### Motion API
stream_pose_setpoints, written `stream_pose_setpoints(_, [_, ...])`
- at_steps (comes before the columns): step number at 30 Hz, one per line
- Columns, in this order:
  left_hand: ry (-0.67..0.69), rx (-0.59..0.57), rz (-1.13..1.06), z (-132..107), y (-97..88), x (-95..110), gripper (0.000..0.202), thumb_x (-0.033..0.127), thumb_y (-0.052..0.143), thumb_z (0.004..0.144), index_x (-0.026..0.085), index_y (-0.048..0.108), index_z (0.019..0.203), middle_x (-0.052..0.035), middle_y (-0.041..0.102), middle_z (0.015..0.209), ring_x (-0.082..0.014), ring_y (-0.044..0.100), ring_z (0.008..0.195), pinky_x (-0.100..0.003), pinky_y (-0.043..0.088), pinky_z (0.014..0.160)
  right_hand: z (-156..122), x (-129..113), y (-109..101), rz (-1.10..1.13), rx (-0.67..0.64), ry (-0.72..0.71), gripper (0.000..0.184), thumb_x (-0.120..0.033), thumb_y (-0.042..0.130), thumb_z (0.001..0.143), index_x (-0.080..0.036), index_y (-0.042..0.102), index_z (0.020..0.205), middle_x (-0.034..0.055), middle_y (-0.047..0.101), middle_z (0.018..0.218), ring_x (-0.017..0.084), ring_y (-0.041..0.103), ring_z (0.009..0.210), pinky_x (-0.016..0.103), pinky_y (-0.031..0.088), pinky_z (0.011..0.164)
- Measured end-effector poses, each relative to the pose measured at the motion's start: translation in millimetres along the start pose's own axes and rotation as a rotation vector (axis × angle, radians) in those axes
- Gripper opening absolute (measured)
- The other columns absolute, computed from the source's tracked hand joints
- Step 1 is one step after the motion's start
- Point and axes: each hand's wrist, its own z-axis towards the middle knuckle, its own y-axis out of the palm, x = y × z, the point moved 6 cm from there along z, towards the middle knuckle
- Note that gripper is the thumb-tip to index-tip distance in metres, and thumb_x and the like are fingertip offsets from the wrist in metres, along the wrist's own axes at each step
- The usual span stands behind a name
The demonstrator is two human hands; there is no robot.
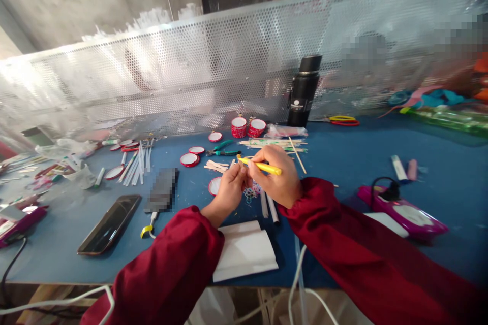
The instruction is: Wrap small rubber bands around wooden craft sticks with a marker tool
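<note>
My right hand (282,175) grips a yellow marker pen (267,167), its tip pointing left. Close against it, my left hand (231,187) pinches something too small to make out just under the tip. Below the hands lie thin coloured loops (251,194) and white sticks (273,209). A round white-topped lid (215,186) is partly hidden behind my left hand. Just beyond are flat wooden sticks (216,165) and teal-handled pliers (224,150). A folded white paper (246,254) rests in front of my wrists.
Red round tins (239,127) and a black flask (305,91) stand before the perforated metal panel (236,61). Left are a phone (110,224) and glue sticks (137,165); right, a purple power strip (404,213). White cables (299,269) hang over the front edge.
</note>
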Motion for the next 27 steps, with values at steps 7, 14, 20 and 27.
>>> stream_pose_setpoints(7, [-0.003,0.012,0.018,1.0,-1.3,-0.1,0.049,0.064,0.057,0.088,0.019,0.051,0.071,0.0024,0.050,0.061,-0.0093,0.037,0.054,-0.026,0.029,0.054,0.5,3.6,0.7,-0.060,0.001,-0.017,0.019,-0.023,0.060,0.088,-0.026,0.048,0.075,-0.0002,0.061,0.068,0.020,0.056,0.068,0.036,0.043,0.071])
stream_pose_setpoints(14, [-0.004,-0.003,0.003,0.7,-0.1,2.6,0.049,0.065,0.057,0.088,0.019,0.052,0.073,0.0023,0.051,0.060,-0.0098,0.038,0.053,-0.026,0.029,0.053,1.6,3.7,-4.4,-0.049,0.051,-0.018,0.019,-0.022,0.059,0.090,-0.026,0.047,0.076,-0.0001,0.061,0.068,0.020,0.055,0.068,0.036,0.044,0.069])
stream_pose_setpoints(20, [0.019,-0.003,0.013,0.9,-1.4,-2.4,0.050,0.064,0.056,0.090,0.019,0.050,0.070,0.0026,0.048,0.061,-0.0098,0.038,0.056,-0.026,0.030,0.055,-0.3,-2.6,-1.1,-0.017,0.016,-0.038,0.017,-0.023,0.059,0.091,-0.026,0.049,0.076,0.0002,0.062,0.069,0.020,0.057,0.069,0.036,0.045,0.072])
stream_pose_setpoints(27, [0.009,0.002,0.007,0.6,-0.5,-2.1,0.048,0.063,0.058,0.089,0.019,0.051,0.071,0.0027,0.048,0.061,-0.0097,0.037,0.055,-0.026,0.029,0.054,0.5,1.0,0.2,-0.048,0.007,-0.047,0.018,-0.022,0.059,0.089,-0.026,0.049,0.075,-0.0006,0.062,0.068,0.019,0.056,0.067,0.037,0.044,0.073])
